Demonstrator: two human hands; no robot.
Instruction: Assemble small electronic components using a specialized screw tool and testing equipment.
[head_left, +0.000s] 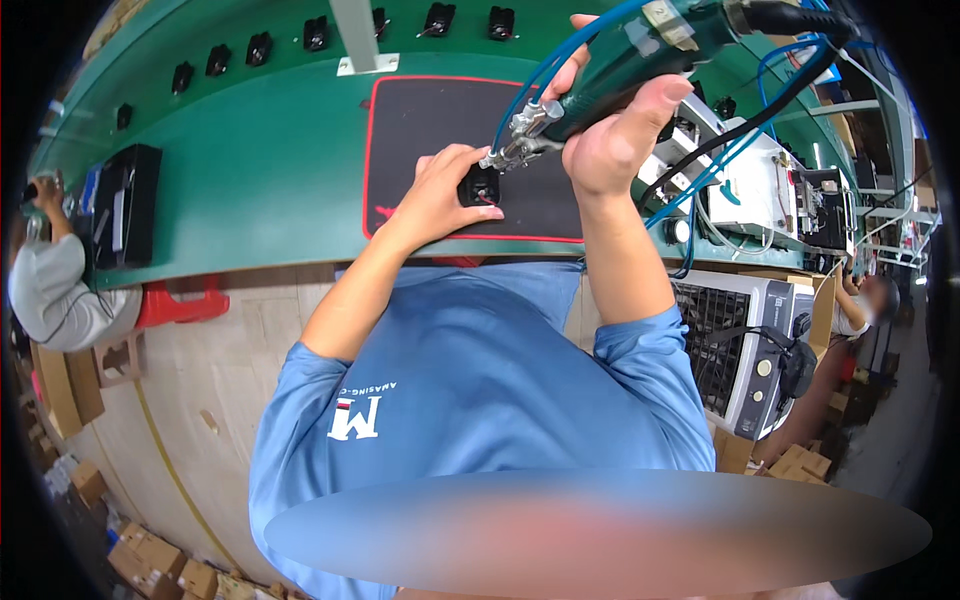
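My right hand (620,140) is wrapped round a dark green power screwdriver (622,72), tilted, with a metal nose and blue air hoses. The nose points down to the left, at a small black square part (482,188) with thin wires. Whether the tip touches the part cannot be told. Thumb and fingers of my left hand (435,195) grip the part from its left and near sides. It rests on a black mat (420,130) with a red edge.
Several small black parts (438,20) stand along the back of the green bench (250,170). A black tray (128,205) lies left, near a co-worker. To the right are a white machine (745,175) with hanging hoses and a grey air cooler (745,350).
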